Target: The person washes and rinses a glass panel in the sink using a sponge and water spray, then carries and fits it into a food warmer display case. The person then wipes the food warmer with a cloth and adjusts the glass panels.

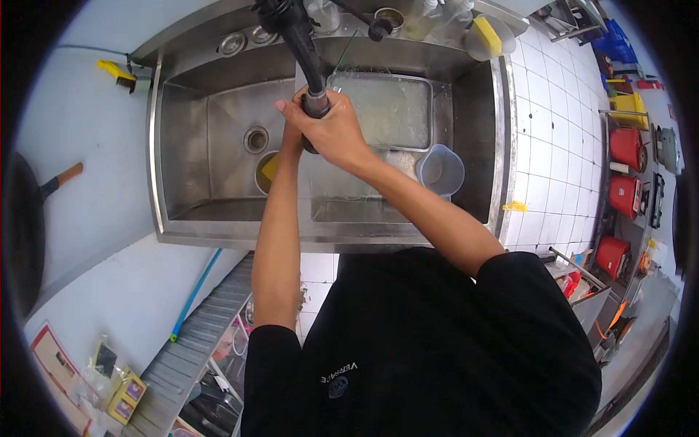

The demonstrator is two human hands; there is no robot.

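Observation:
My right hand (336, 132) is closed around the black spray nozzle (316, 104) at the end of a dark hose that comes down from the top. Beneath and beside it is my left hand (293, 136), close against the nozzle; its fingers are mostly hidden. Just past my hands, a rectangular metal tray (428, 116) holding clear liquid lies in the right basin. A translucent plastic jug (441, 171) stands to the right, below the tray. In the left basin, partly behind my left forearm, is a round container (263, 180) with a yellow item inside.
The steel double sink (218, 231) has a drain (255, 139) in its left basin. Clear bottles (424, 18) and a yellow sponge (488, 36) sit along the back ledge. A yellow-handled brush (116, 73) hangs on the left wall, near a dark pan (25, 226).

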